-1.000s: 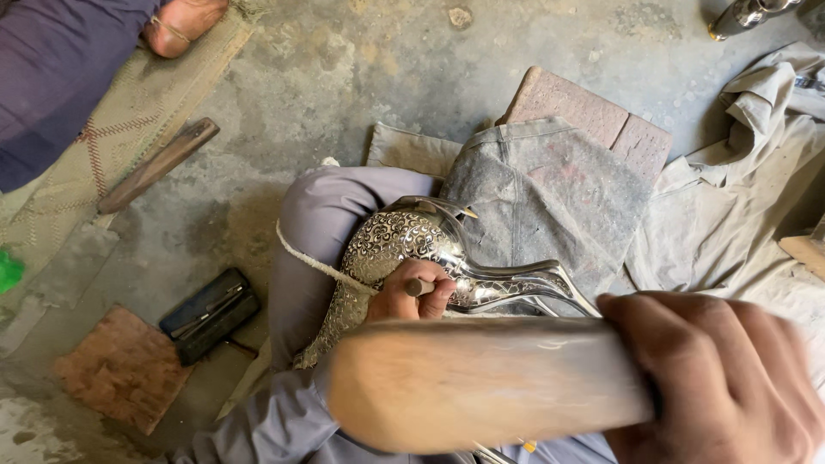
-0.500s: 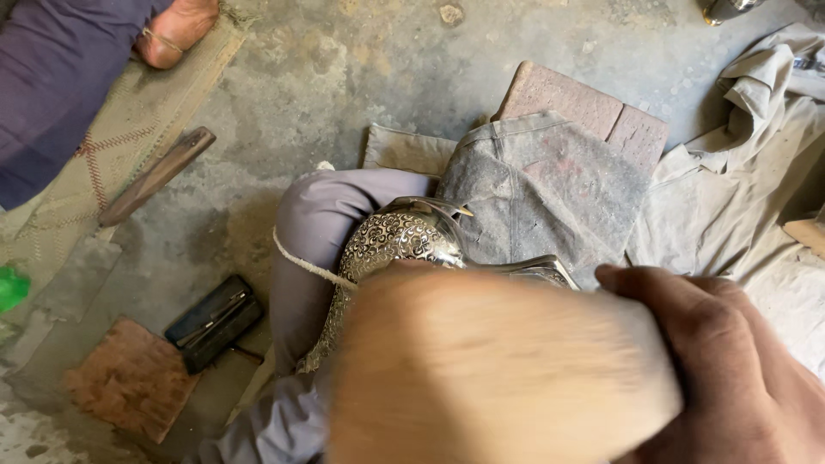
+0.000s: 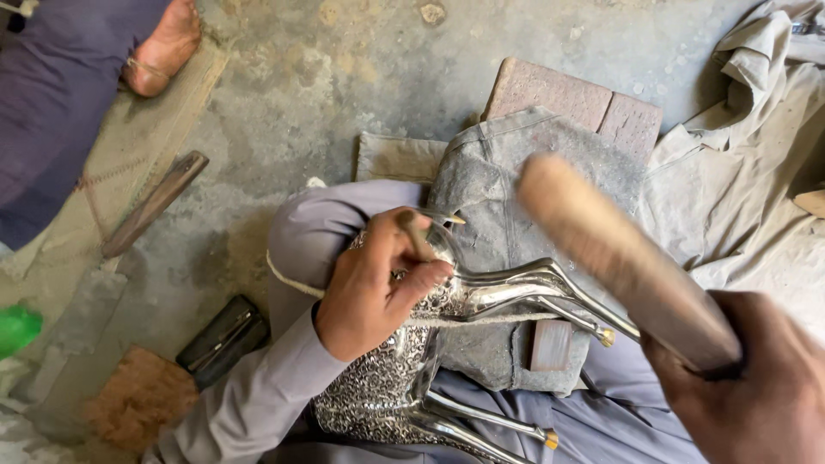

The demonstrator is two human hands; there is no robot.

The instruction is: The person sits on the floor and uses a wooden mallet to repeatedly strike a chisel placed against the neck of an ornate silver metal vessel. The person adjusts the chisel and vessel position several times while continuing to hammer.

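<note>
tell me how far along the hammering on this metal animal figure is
Looks done: the body of the metal figure is covered in fine dotted texture. In hand: the left hand sets a small punch on it, and the right hand has the wooden mallet raised. Left: the legs look smooth.

Two hands — left point(image 3: 374, 288), right point(image 3: 756, 387). One mallet point(image 3: 614, 249), one punch point(image 3: 415, 234), one silver animal figure point(image 3: 447, 344) — four legs showing. Two bricks point(image 3: 571, 94), one bare foot point(image 3: 163, 47).

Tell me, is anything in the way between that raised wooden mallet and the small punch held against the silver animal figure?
Nothing visible: the wooden mallet in the right hand hangs above the small punch, which the left hand pinches against the silver animal figure.
</note>
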